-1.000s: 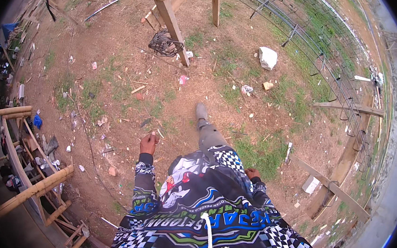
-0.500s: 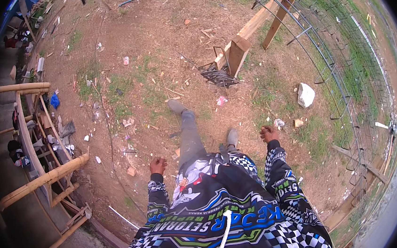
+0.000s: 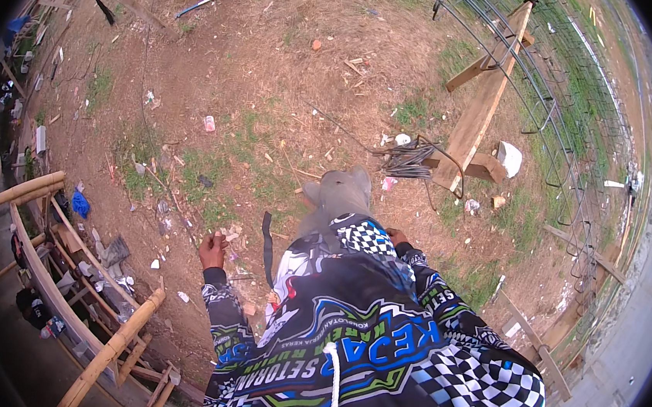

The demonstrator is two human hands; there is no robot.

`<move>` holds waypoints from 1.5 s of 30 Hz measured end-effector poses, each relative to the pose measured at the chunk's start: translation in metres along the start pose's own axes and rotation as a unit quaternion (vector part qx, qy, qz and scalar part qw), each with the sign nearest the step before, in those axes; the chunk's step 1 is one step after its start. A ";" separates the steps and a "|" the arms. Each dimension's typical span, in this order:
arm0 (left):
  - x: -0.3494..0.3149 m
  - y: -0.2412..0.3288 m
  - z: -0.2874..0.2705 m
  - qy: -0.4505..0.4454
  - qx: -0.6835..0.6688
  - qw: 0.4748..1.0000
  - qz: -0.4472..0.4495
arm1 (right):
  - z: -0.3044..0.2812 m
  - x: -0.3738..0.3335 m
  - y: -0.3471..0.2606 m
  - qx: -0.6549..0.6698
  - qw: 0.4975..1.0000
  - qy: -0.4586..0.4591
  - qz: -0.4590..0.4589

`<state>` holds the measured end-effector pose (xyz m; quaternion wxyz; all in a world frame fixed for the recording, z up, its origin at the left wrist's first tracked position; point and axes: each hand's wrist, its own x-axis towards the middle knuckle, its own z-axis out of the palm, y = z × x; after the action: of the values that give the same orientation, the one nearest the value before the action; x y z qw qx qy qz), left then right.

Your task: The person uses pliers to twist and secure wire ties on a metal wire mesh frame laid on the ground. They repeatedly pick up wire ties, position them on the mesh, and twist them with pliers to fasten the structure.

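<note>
My left hand hangs out to the left of my body over the littered dirt, fingers loosely apart and nothing in it. Close against the checkered clothing at my front is my right hand, partly hidden, so its fingers are hard to make out. Ahead of my feet lies a bundle of thin bent metal rods, beside the near end of a wooden sawhorse-like bench. Neither hand touches them. A white rock-like lump sits right of the bench's near end.
A long rebar cage curves along the right side over grass. Bamboo poles and timber framing stand at the lower left. A blue plastic scrap and a pale pipe lie on the ground. Planks rest at the right.
My legs have stepped, and my feet now show close together near the rod bundle. My left hand has swung outward to the left; my right hand has come in against my body.
</note>
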<state>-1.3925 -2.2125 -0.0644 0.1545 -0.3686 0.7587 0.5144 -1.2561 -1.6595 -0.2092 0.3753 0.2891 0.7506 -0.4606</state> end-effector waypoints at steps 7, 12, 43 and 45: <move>0.126 0.134 0.008 -0.060 0.026 0.995 0.077 | 0.055 0.072 -0.093 0.009 1.000 0.012 0.020; 0.188 0.152 0.018 -0.108 0.089 0.989 0.056 | 0.031 0.117 -0.231 -0.063 0.988 0.127 0.057; 0.337 0.371 0.125 -0.394 0.065 0.913 0.078 | 0.154 0.198 -0.688 0.206 0.946 0.248 -0.027; 0.335 0.380 0.124 -0.381 0.074 0.917 0.094 | 0.159 0.187 -0.696 0.268 0.915 0.299 -0.033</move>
<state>-1.9119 -2.1600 -0.0691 0.4095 -0.0587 0.7095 0.5705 -1.8542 -2.0712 -0.0808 0.0260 0.4781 0.6857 -0.5482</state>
